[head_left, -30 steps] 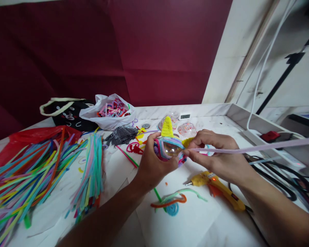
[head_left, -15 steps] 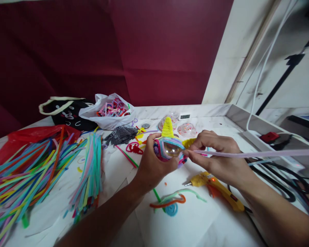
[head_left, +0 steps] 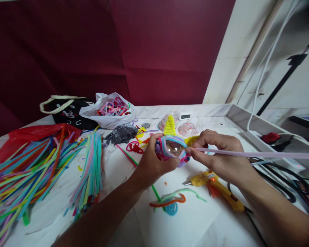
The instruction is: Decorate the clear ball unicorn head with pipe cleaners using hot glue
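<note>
My left hand (head_left: 151,164) grips a clear ball (head_left: 173,148) wrapped in pink, blue and purple pipe cleaners, with a yellow cone horn (head_left: 169,125) on top. My right hand (head_left: 217,154) pinches a long lilac pipe cleaner (head_left: 260,154) right at the ball's right side. The pipe cleaner runs straight out to the right edge of the view. Both hands hover just above the white table (head_left: 193,219).
A yellow glue gun (head_left: 216,187) with a red light lies under my right wrist. Curled pipe cleaner scraps (head_left: 171,203) lie in front. A big pile of coloured pipe cleaners (head_left: 38,171) fills the left. Behind are a white bag (head_left: 106,111), a black tote (head_left: 67,111) and black scissors (head_left: 285,180).
The lilac pipe cleaner's far end has dropped lower, lying nearly level now. Both hands and the ball have stayed almost where they were, shifting slightly right.
</note>
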A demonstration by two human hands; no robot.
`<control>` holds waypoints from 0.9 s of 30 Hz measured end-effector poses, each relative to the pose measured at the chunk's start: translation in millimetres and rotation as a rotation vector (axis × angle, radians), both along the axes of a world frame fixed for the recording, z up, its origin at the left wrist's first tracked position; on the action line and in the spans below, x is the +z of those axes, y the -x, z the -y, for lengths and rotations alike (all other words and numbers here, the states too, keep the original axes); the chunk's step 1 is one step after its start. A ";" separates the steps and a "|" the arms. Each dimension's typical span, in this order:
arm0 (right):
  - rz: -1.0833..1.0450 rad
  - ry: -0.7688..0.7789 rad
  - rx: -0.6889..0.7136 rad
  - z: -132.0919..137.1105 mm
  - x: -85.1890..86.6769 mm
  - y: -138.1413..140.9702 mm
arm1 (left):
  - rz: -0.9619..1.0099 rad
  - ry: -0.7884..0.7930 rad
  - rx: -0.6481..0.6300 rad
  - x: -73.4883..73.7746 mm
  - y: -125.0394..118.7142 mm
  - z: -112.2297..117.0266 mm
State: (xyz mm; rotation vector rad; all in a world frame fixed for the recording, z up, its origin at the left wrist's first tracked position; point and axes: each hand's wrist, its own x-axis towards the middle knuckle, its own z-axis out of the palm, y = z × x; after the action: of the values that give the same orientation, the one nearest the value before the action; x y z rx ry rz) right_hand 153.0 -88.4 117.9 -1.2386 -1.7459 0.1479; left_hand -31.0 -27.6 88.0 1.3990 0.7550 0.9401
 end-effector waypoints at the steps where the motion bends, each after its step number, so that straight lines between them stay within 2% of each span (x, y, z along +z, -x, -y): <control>1: -0.004 0.001 -0.001 0.1 0.1 -0.1 | -0.006 -0.009 0.003 -0.7 0.5 -0.6; 5: -0.011 0.002 -0.004 0.7 0.1 -0.3 | -0.030 -0.031 -0.004 -2.0 1.2 -1.9; 20: -0.055 0.058 -0.080 2.0 -2.0 2.1 | 0.046 0.081 -0.021 2.5 5.2 -0.4; 27: -0.043 0.093 -0.100 1.7 -3.7 1.7 | 0.144 0.099 0.005 0.8 2.0 2.9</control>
State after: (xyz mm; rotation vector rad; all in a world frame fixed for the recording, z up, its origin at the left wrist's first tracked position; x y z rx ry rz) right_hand 151.3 -90.1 114.2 -1.3775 -1.6525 0.1977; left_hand -33.0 -30.5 88.7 1.2296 0.6882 0.9834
